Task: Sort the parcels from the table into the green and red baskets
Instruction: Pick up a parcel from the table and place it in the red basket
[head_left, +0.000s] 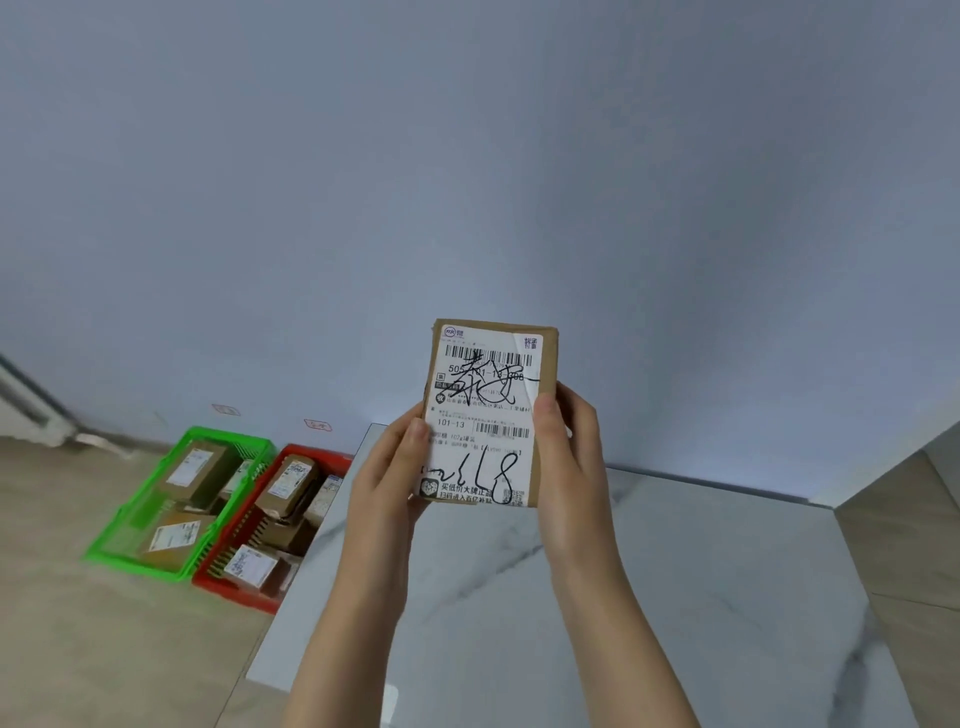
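Observation:
A brown cardboard parcel (485, 410) with a white shipping label, black handwriting across it, is held upright above the white marble table (649, 571). My left hand (387, 478) grips its lower left edge and my right hand (569, 457) grips its right edge. On the floor to the left stands the green basket (156, 512) with a few brown parcels inside. Right beside it, touching the table's left side, is the red basket (236, 590), holding several brown parcels.
A pale blue-grey wall fills the upper view, with two small red-marked labels low on it above the baskets. Beige floor tiles lie left of the table. A wall corner juts in at the far right.

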